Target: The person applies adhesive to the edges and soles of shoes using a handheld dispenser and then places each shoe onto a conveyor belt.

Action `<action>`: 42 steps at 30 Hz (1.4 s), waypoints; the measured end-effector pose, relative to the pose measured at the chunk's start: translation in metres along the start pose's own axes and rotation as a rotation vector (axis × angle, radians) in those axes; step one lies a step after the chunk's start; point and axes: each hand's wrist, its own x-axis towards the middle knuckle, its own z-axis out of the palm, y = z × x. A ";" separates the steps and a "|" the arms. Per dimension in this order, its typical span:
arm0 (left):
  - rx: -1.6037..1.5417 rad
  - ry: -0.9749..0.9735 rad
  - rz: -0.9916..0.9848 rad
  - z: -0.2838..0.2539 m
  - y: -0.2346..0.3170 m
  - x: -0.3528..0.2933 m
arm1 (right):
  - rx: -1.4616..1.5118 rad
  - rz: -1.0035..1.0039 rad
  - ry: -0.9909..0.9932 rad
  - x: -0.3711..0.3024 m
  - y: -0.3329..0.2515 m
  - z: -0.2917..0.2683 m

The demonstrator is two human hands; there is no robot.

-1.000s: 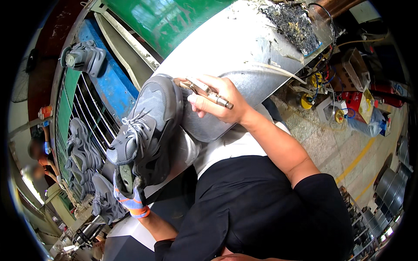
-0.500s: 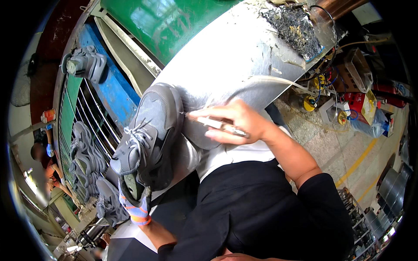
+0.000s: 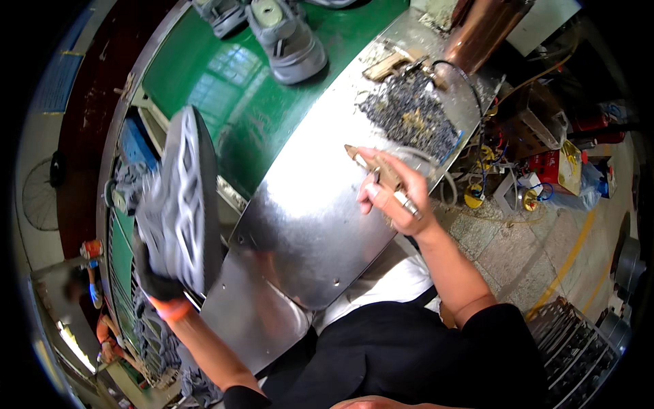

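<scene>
Swung up to the left and rolled over, the grey shoe now turns its wavy sole wall to me, where 0.5 s ago I have its laces and upper in view. It hangs in the air left of the metal sheet, its outline smeared by motion. My left hand, gloved with an orange cuff, is closed on its lower end; most of those fingers are hidden behind the shoe, so I can't tell how each of them sits.

On the other side, my bare right hand has drawn clear of the shoe. Thumb and fingers are pinched together on a slim metal tool, its tip pointing up and left above the sheet. For the work in hand, I judge that means a break in contact: tip and shoe are well apart, whereas 0.5 s ago the tip sits close by the sole edge.

My view has shifted as well (it comes with the head I ride on), bringing in 2 grey shoes and part of another on the green surface. Dark scraps lie heaped at the sheet's far end.
</scene>
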 end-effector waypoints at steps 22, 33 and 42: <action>0.865 0.181 0.535 -0.131 -0.056 0.108 | -0.196 -0.032 0.127 0.003 0.004 0.018; 1.682 0.392 -0.383 -0.368 -0.074 0.049 | -0.237 -0.067 0.067 0.002 0.001 0.014; 0.869 0.523 0.094 -0.285 -0.054 -0.065 | -0.261 -0.114 -0.004 0.003 0.010 0.017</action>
